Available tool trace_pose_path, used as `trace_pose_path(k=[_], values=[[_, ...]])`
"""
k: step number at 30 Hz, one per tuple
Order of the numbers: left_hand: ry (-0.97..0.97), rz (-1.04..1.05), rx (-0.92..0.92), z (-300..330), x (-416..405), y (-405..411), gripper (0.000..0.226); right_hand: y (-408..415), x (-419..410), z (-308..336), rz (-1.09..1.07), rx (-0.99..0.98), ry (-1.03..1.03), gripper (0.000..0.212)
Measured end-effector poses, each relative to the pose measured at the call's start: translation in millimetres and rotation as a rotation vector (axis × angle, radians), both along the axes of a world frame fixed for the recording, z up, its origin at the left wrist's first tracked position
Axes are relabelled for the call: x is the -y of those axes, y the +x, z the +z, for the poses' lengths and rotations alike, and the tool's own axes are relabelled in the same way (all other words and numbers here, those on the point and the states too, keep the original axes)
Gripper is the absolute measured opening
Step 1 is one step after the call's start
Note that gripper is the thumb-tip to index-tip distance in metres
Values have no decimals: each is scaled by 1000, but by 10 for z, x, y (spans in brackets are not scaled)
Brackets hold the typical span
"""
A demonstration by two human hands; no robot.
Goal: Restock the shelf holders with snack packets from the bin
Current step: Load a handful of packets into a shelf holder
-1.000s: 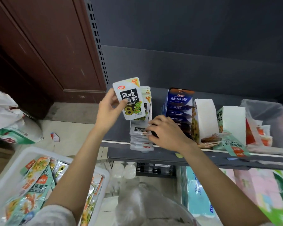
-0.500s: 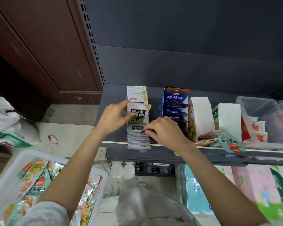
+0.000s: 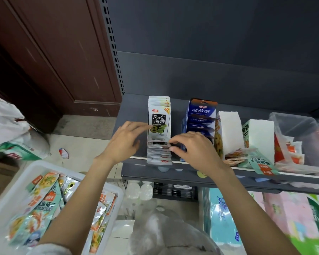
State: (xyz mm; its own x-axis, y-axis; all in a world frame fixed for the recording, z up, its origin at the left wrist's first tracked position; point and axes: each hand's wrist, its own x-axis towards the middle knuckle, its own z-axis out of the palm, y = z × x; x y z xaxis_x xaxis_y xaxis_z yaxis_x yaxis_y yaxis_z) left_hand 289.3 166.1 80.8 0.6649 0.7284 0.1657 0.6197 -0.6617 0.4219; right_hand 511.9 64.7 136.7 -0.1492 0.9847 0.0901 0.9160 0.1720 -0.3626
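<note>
A row of silver-white seaweed packets (image 3: 159,155) sits at the left end of the grey shelf (image 3: 182,173). One packet with a black label (image 3: 159,120) stands upright in the row, in front of a few more upright ones. My left hand (image 3: 125,142) reaches in from the left, its stretched fingertips touching that packet's left edge. My right hand (image 3: 193,150) is at the row's right side, with curled fingers and thumb pinching the edges of the tilted front packets. The white bin (image 3: 107,187) at lower left holds several teal and orange snack packets (image 3: 42,201).
Right of the row stand a blue packet holder (image 3: 201,115), two white-topped boxes (image 3: 230,133) and a clear plastic tub (image 3: 300,129). Tissue packs (image 3: 221,216) lie below the shelf. A brown wooden door (image 3: 53,52) and white bags (image 3: 6,122) are at the left.
My left hand brought the black-label packet down from above into the row, stood it upright and loosened its pinch to a fingertip touch. My right hand stayed at the front packets.
</note>
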Motion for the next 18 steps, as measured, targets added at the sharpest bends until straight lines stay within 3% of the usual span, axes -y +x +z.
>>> trace_pose_path(k=[2,5,10,13,16,18], values=[[-48,142,145,66,235,-121,63,-9,157,54,-30,-67,114,22],[-78,381,381,127,727,-315,46,-144,432,139,-10,-193,257,26],[-162,868,664,159,1703,-726,14,-584,804,18,123,-365,168,28],[-229,1036,614,161,2178,-1086,20,-882,954,-284,204,-347,13,24],[-373,1049,363,141,2459,-1543,21,-1196,1061,-578,256,-320,-157,20],[-484,1029,203,22,2536,-1833,6,-1399,1094,-720,292,-316,-260,18]])
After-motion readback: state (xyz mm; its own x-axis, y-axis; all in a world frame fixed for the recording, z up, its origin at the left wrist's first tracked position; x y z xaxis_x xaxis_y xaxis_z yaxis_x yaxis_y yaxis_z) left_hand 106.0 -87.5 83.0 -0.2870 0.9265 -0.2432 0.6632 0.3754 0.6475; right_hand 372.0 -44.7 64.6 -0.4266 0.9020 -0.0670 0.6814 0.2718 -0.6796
